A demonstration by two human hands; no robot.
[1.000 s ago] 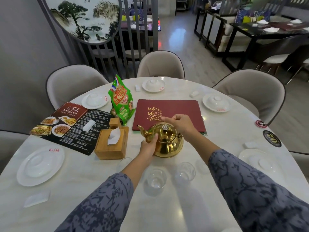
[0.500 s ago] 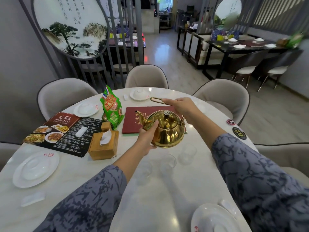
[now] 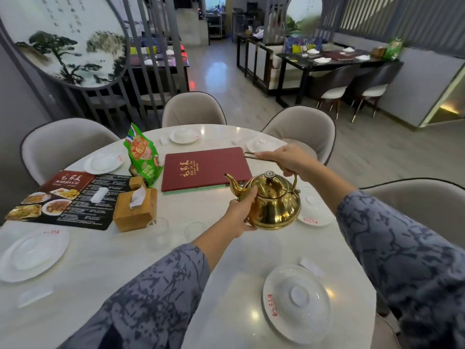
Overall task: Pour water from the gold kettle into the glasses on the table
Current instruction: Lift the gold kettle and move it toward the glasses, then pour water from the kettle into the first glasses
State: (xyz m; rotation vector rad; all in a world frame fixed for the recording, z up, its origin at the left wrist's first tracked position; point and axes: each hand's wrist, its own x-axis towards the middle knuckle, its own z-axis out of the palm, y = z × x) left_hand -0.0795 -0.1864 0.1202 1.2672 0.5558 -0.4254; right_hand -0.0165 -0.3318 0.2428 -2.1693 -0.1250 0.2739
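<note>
The gold kettle [image 3: 273, 205] hangs above the white round table [image 3: 125, 268], upright, spout pointing left. My right hand [image 3: 286, 161] grips its wire handle from above. My left hand [image 3: 240, 215] presses against the kettle's left side, under the spout. Two clear glasses stand on the table left of the kettle and below it: one [image 3: 158, 229] beside the tissue box, another [image 3: 195, 230] nearer my left wrist. Both are faint and blurred, so their contents cannot be told.
A wooden tissue box [image 3: 134, 210], a green snack bag [image 3: 143, 154], a red menu book [image 3: 205, 168] and a black picture menu [image 3: 63, 197] lie behind the glasses. White plates with upturned bowls [image 3: 297, 302] ring the table. Beige chairs [image 3: 302, 127] surround it.
The kettle has been lifted off the table and carried to the right, away from above the glasses. The view has swung up and left; both hands kept their hold.
</note>
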